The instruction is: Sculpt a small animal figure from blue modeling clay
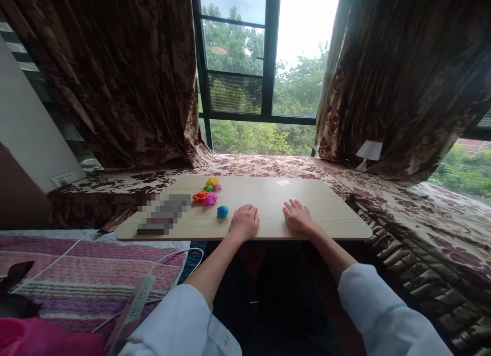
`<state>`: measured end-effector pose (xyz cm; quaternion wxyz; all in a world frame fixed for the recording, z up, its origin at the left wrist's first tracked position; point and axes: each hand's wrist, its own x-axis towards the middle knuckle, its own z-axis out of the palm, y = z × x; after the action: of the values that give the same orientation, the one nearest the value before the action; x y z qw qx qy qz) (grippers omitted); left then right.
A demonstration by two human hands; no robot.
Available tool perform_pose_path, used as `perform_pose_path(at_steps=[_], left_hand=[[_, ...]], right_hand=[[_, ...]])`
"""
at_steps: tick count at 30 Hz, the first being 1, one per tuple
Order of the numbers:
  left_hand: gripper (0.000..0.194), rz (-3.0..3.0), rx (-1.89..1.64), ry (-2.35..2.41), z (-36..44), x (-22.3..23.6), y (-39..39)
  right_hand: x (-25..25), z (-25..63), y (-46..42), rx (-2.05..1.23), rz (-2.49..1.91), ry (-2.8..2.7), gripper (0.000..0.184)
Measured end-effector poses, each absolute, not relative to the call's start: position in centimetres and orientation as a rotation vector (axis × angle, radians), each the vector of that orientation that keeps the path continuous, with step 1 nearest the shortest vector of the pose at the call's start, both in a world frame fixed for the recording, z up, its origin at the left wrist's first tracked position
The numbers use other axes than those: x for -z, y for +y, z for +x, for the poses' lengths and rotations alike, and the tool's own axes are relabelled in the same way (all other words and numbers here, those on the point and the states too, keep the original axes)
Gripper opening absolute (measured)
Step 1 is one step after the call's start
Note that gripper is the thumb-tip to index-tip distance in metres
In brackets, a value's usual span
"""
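My right hand [298,216] lies palm down on the light wooden table [264,192], fingers stretched out. A bit of blue modelling clay [286,220] peeks out at its left edge; the rest is hidden under the palm. My left hand [244,222] rests on the tabletop near the front edge, fingers lying down and nothing visible in them. Just left of it sits a blue lump of clay [222,211]. Farther back are clay lumps in yellow [212,182], green [208,188], light pink [217,187], orange [200,196] and magenta [210,199], bunched together.
A blurred-out dark object [164,215] lies on the table's left side. A white patch [283,182] shows near the back edge. Behind stands a floral-covered ledge with a small lamp [370,151]. A power strip [140,299] and cables lie at lower left beside a striped quilt [95,274].
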<state>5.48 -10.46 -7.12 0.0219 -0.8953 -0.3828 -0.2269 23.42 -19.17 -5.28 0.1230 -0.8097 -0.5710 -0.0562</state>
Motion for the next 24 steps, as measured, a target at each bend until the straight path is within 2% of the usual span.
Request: perform_pose_path(at_steps=[4, 8, 15, 19, 24], left_hand=[[0.028, -2.773, 0.706, -1.216, 5.4, 7.0, -10.8], [0.028, -2.77, 0.701, -1.197, 5.5, 7.0, -10.9], [0.028, -2.772, 0.696, -1.15, 5.5, 7.0, -10.5], [0.028, -2.78, 0.691, -1.195, 5.5, 7.0, -10.5], [0.028, -2.783, 0.693, -1.218, 5.5, 7.0, -10.7]], right_hand=[[6.5, 20.8, -22.3, 0.154, -2.268, -1.816, 0.043], [6.4, 18.1, -20.8, 0.172, -2.205, -1.863, 0.041], [4.0, 22.1, -16.1, 0.165, -2.37, -1.612, 0.035], [4.8, 23.1, -19.1, 0.14, -2.407, -1.62, 0.041], [6.6, 19.0, -22.5, 0.138, -2.284, -1.81, 0.046]])
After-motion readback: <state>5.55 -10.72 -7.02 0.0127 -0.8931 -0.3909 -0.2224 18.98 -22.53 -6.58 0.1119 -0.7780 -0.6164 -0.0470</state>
